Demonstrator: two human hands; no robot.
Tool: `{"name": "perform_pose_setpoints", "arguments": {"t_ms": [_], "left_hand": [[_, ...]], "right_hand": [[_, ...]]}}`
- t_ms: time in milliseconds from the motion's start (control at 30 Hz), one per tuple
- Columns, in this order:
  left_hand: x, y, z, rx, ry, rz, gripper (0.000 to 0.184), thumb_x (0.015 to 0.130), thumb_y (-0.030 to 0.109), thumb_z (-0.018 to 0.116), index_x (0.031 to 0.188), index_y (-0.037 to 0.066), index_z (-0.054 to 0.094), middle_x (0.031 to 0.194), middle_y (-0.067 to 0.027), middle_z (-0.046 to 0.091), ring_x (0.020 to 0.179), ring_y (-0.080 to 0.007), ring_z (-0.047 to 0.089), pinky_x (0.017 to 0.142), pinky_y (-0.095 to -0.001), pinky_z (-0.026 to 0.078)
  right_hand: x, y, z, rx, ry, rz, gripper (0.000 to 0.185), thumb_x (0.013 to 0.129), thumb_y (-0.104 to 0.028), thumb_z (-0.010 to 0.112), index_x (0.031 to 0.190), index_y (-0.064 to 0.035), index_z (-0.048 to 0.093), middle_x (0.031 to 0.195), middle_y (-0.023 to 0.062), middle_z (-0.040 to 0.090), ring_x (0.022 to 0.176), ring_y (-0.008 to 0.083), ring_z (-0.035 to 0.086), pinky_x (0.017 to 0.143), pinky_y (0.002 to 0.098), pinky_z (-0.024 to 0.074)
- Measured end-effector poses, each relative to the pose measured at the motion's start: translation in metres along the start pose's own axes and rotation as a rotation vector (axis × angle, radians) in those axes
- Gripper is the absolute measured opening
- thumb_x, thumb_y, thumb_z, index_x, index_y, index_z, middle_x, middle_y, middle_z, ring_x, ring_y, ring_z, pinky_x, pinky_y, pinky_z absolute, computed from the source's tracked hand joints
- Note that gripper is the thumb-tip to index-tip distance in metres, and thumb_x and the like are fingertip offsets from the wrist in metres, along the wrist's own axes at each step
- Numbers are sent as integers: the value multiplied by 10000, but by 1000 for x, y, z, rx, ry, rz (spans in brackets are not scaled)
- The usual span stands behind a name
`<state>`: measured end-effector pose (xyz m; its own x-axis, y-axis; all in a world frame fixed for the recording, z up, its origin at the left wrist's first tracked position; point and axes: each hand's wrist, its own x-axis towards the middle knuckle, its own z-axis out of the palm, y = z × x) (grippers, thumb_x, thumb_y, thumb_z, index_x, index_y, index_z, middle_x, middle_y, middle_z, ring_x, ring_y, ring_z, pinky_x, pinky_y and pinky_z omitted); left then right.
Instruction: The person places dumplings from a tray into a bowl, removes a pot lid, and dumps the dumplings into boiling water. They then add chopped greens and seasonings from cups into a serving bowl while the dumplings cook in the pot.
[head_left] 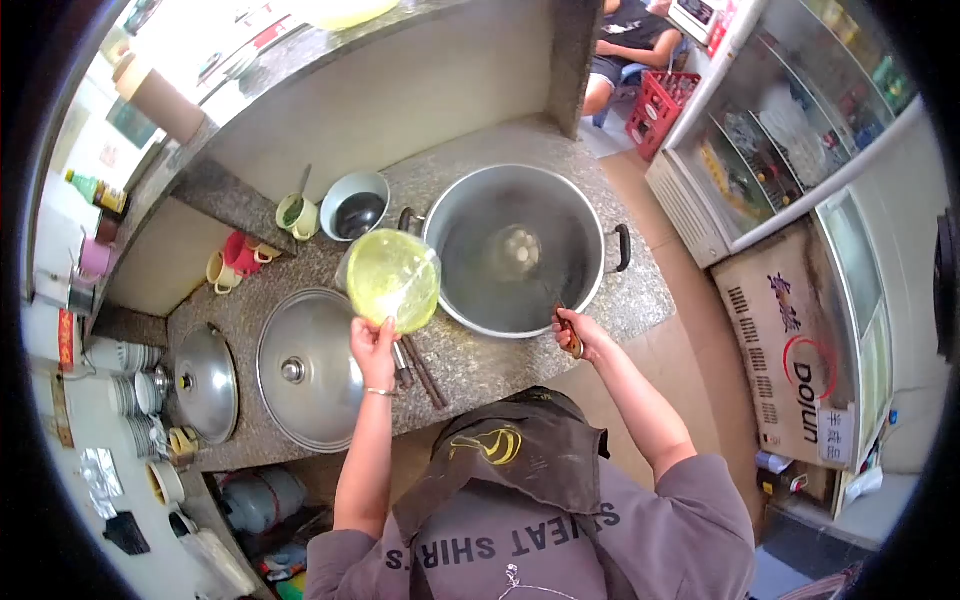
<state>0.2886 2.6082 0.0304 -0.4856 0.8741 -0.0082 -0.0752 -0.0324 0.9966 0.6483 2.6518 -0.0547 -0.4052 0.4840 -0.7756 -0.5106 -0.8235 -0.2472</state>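
- In the head view, the left hand (374, 348) held the translucent yellow-green bowl (388, 275), its fingers closed on the near rim.
- The yellow-green bowl was just left of the large pot (465, 215), above the counter (490, 368), its inside catching a bright glare.
- The right hand (584, 334) had its fingers wrapped around the brown handle (571, 335) of a utensil, at the pot's near right rim; a thin shaft seemed to run from it into the pot.
- Pale round pieces (521, 247) sat clustered near the pot's middle; haze blurred what held them.
- Beyond the yellow-green bowl stood a pale blue bowl (371, 183) with dark contents, and beside that a light green cup (301, 222) with a handle sticking up.
- Left of the left hand lay a large metal lid (320, 345), with a smaller metal lid (207, 390) farther left.
- Dark sticks (426, 375) lay on the counter just right of the left hand.
- At the upper right, another person (635, 45) sat near a red crate (660, 110).
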Motion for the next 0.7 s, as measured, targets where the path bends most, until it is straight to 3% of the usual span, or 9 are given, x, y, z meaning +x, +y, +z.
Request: {"name": "perform_pose_setpoints", "arguments": {"t_ms": [233, 367, 400, 433, 500, 533, 700], "left_hand": [[-62, 6, -87, -51, 266, -111, 208, 844, 58, 625, 823, 103, 424, 818, -5, 546, 703, -64, 536, 585, -214, 508], [-93, 0, -110, -70, 429, -169, 213, 856, 83, 623, 821, 112, 415, 828, -1, 542, 704, -62, 528, 597, -199, 499], [-99, -1, -113, -71, 450, -172, 212, 857, 84, 621, 821, 112, 414, 825, 0, 540, 701, -61, 527, 594, -199, 498], [-105, -2, -116, -71, 471, -176, 211, 859, 86, 619, 821, 112, 413, 823, 0, 539, 698, -61, 526, 591, -198, 498], [-115, -4, -120, -82, 499, -179, 209, 859, 80, 617, 822, 113, 414, 814, 3, 533, 693, -57, 525, 585, -195, 496], [-117, -3, -121, -84, 514, -197, 207, 859, 75, 615, 822, 114, 414, 810, 4, 531, 685, -57, 526, 581, -194, 496], [-126, 7, -117, -103, 543, -193, 206, 860, 66, 609, 821, 114, 412, 799, 7, 524, 660, -55, 525, 572, -189, 493]], "right_hand": [[13, -18, 19, -561, 213, -245, 160, 900, -199, 504, 814, -68, 472, 637, 13, 454, 446, 88, 408, 360, 230, 336], [27, -23, 23, -872, 318, -385, 167, 881, -198, 525, 852, -34, 516, 635, -1, 454, 461, 92, 414, 385, 270, 367], [53, -26, 2, -1089, 356, -458, 317, 856, -215, 542, 1059, 29, 529, 783, 146, 602, 590, 247, 576, 548, 361, 465], [52, -26, 5, -1104, 348, -455, 317, 856, -215, 542, 1059, 29, 529, 783, 146, 602, 590, 247, 576, 548, 361, 465], [51, -26, 9, -1513, 517, -794, 360, 831, -227, 555, 1071, 40, 525, 892, 225, 631, 792, 376, 622, 715, 414, 485], [47, -30, 16, -1482, 517, -724, 378, 819, -239, 559, 1073, 38, 521, 941, 267, 616, 937, 438, 571, 816, 449, 452], [46, -39, 19, -1505, 531, -782, 359, 801, -251, 575, 1009, 41, 551, 919, 273, 608, 907, 428, 575, 793, 447, 448]]}}
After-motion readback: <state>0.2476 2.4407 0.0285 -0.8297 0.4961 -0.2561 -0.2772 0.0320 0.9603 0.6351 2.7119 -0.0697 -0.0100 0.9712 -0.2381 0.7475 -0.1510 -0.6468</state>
